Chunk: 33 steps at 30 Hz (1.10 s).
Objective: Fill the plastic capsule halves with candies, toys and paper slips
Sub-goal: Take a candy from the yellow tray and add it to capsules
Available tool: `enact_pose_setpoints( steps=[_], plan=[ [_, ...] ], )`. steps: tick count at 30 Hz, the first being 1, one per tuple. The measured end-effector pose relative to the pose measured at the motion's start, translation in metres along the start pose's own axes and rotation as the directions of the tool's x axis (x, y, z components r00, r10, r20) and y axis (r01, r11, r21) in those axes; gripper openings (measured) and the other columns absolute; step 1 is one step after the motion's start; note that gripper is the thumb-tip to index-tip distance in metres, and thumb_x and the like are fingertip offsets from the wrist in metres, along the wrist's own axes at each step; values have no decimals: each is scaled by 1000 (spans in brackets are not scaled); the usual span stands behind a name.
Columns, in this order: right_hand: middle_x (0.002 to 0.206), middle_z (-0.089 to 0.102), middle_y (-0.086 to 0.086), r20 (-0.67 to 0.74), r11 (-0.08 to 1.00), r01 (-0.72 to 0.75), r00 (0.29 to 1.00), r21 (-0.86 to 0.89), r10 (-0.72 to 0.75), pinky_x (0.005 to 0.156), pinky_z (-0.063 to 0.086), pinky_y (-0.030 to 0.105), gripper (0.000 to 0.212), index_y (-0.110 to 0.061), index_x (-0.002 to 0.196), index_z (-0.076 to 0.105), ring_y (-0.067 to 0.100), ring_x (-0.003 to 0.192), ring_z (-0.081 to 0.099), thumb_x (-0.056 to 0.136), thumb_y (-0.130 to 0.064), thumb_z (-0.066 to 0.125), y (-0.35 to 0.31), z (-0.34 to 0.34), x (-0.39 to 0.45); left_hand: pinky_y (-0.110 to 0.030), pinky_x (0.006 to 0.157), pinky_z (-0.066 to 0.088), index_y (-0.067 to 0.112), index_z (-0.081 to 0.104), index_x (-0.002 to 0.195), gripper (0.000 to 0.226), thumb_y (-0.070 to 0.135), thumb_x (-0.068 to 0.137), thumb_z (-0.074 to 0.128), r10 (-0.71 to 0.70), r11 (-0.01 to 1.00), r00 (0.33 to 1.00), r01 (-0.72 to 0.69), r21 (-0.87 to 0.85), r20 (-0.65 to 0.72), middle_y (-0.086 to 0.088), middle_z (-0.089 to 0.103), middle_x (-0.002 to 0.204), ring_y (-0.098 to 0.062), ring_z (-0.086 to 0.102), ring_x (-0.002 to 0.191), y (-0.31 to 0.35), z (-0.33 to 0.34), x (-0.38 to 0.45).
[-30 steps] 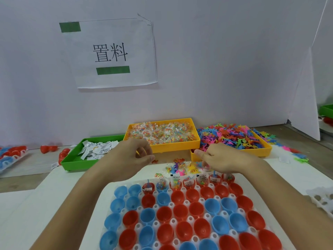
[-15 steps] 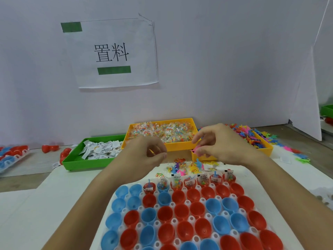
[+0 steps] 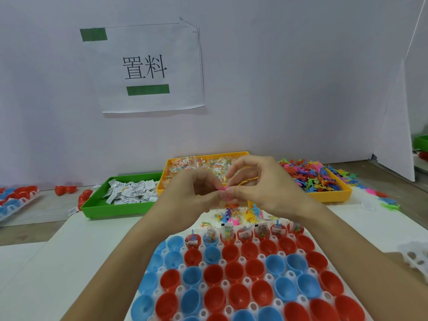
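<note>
Moved: both my hands have come together above the tray.
Grip: left hand (image 3: 196, 193) and right hand (image 3: 261, 186) pinch a small pink rubbery toy (image 3: 225, 193).
Tip: pull one toy free, then drop it into an empty red plastic capsule half (image 3: 230, 252).

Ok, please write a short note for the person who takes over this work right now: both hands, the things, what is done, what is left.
Left hand and right hand: together above the tray, both pinching one small pink plastic toy.
Supplies: green tray of paper slips, middle yellow tray of wrapped candies, right yellow tray of toys; loose pile of toys and candies behind the white capsule tray.
Done: farthest row, most halves filled.
Left: two blue halves at its left end and all nearer rows.
</note>
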State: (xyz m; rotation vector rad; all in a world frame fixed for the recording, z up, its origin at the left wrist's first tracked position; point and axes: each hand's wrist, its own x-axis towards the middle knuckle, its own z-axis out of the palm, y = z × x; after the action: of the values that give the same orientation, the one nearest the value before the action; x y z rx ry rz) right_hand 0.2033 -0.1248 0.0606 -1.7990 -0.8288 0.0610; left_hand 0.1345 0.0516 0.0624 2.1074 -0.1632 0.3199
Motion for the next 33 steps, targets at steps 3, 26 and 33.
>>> enact_pose_setpoints(
  steps=[3, 26, 33],
  plan=[
    [84, 77, -4, 12, 1000, 6, 1000, -4, -6, 62, 59, 21, 20, -17, 96, 69, 12, 76, 75, 81, -17, 82, -1, 0, -1, -31, 65, 55, 1, 66, 85, 9, 7, 86, 72, -36, 999, 999, 35, -24, -10, -19, 69, 76, -20, 63, 68, 0, -6, -1],
    [84, 77, 1, -76, 998, 0, 997, -66, -5, 70, 59, 34, 8, -15, 100, 68, 16, 75, 75, 98, -11, 62, 11, -27, 5, -30, 67, 58, 21, 75, 86, 12, 9, 87, 72, -357, 796, 915, 192, 574, 188, 1, 73, 68, -10, 65, 62, -32, -63, -9],
    [75, 75, -5, -78, 948, -80, 995, -309, 58, 63, 54, 18, 16, -23, 90, 71, 6, 67, 70, 97, -13, 61, 28, -39, 8, -29, 72, 61, 21, 65, 92, 21, 12, 80, 80, -440, 762, 871, 234, 604, 218, 3, 75, 76, -7, 71, 65, -35, -58, -9]
  ],
)
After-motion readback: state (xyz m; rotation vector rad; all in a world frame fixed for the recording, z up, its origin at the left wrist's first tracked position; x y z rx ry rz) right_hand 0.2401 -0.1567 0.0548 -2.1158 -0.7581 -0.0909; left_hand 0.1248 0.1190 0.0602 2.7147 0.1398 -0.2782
